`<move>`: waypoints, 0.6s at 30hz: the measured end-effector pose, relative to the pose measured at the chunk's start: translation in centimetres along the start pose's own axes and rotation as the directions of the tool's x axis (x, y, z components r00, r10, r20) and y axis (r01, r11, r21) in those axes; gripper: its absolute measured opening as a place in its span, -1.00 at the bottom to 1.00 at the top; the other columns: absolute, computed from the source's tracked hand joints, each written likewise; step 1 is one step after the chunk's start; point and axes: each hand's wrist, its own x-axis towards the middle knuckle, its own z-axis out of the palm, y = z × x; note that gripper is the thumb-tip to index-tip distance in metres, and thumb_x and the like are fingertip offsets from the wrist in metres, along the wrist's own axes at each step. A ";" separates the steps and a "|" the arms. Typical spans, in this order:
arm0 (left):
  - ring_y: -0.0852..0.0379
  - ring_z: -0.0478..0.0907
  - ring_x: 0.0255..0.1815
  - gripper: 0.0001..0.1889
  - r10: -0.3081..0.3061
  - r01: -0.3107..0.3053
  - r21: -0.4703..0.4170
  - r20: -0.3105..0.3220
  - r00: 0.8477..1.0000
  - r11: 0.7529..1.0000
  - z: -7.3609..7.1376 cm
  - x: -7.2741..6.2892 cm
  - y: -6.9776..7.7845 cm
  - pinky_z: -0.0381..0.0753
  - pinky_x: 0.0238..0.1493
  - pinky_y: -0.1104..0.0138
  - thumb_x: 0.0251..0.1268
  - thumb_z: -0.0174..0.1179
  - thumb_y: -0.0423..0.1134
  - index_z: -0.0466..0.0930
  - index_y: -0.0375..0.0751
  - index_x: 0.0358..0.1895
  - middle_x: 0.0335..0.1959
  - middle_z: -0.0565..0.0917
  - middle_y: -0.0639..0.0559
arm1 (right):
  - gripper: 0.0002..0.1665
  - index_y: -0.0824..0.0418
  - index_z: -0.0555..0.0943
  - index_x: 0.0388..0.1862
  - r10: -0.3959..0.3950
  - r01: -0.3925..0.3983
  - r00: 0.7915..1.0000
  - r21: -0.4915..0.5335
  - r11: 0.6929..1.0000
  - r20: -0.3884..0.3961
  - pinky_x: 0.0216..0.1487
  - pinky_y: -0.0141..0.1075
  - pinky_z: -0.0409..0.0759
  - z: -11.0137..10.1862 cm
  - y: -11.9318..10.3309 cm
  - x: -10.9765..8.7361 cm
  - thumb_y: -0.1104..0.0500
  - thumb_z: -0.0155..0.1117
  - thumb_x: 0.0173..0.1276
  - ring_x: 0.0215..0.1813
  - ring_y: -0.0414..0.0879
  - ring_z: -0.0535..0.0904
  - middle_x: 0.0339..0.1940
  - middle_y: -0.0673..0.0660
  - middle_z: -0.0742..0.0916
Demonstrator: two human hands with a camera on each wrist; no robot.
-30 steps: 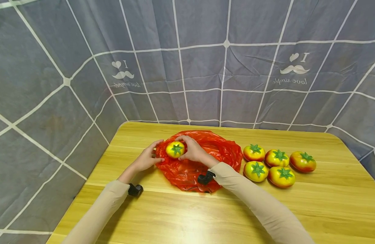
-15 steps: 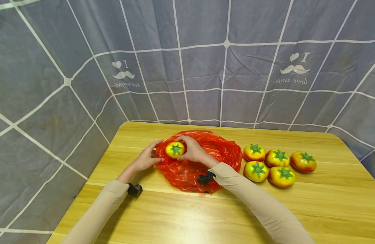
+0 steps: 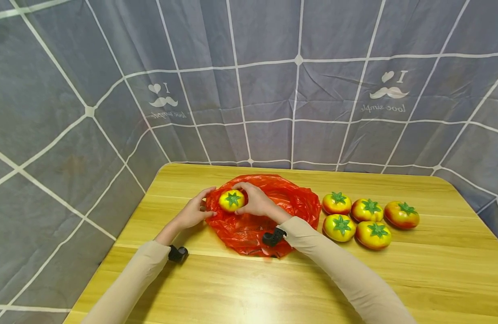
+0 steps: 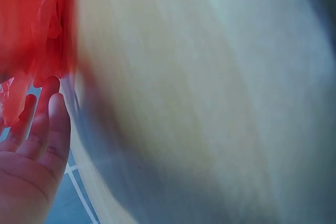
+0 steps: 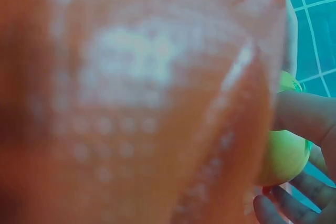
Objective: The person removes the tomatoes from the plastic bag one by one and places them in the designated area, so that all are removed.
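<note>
In the head view my right hand (image 3: 255,201) holds a yellow tomato (image 3: 231,201) with a green leafy top, thumb and fingers around its right side. The tomato is over the left part of a crumpled red plastic bag (image 3: 241,236) spread on the table. My left hand (image 3: 192,211) is at the bag's left edge, its thumb and fingers spread apart. In the left wrist view its fingers are nearly straight against the hanging red plastic. Blurred plastic fills most of the right wrist view, and the tomato (image 5: 286,156) shows beside the thumb.
Several yellow-red tomatoes (image 3: 373,235) sit close together on the wooden table (image 3: 241,288), right of the bag. One tomato (image 3: 401,214) lies at the group's right end. A grey curtain (image 3: 269,94) with white lines hangs behind the table and along its left side.
The tomato and right hand have shifted very slightly left. Otherwise the hands and bag stay almost in place, with a small shift of the whole head view.
</note>
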 end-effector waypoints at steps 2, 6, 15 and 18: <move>-0.14 0.60 -0.11 -0.24 -0.033 0.033 0.001 0.001 0.999 0.999 0.1 0.1 0.0 0.70 -0.08 0.18 0.19 0.22 -0.48 0.05 -0.38 0.45 0.33 0.28 -0.43 | -0.21 0.22 0.44 0.22 0.002 -0.002 1.000 0.000 1.000 0.008 0.27 -0.10 0.51 -0.2 -0.1 -0.1 0.23 0.56 -0.02 0.18 0.05 0.52 0.15 0.20 0.59; -0.20 0.60 -0.09 -0.24 -0.068 0.068 0.008 -0.002 0.998 0.998 0.2 0.2 0.0 0.70 -0.08 0.16 0.20 0.21 -0.52 0.04 -0.39 0.45 0.33 0.27 -0.43 | -0.23 0.21 0.45 0.21 0.001 -0.001 1.000 -0.004 1.000 0.020 0.26 -0.12 0.52 -0.5 -0.1 -0.1 0.24 0.56 -0.03 0.16 0.04 0.53 0.14 0.19 0.60; -0.24 0.60 -0.04 -0.24 -0.075 0.075 0.005 -0.001 0.997 0.997 0.2 0.3 0.2 0.70 -0.05 0.13 0.21 0.19 -0.51 0.04 -0.36 0.46 0.33 0.29 -0.42 | -0.26 0.19 0.48 0.17 -0.001 0.000 1.000 0.021 1.000 0.013 0.24 -0.13 0.54 -1.2 -0.4 -0.5 0.24 0.56 -0.04 0.12 0.03 0.53 0.10 0.17 0.61; -0.24 0.59 -0.02 -0.24 -0.078 0.078 0.003 -0.004 0.997 0.997 0.3 0.3 0.2 0.69 -0.03 0.11 0.20 0.20 -0.51 0.05 -0.34 0.46 0.34 0.29 -0.41 | -0.26 0.19 0.48 0.18 0.002 -0.003 1.000 0.027 1.000 0.011 0.23 -0.13 0.54 -1.5 -0.5 -0.7 0.23 0.55 -0.03 0.11 0.03 0.53 0.11 0.16 0.61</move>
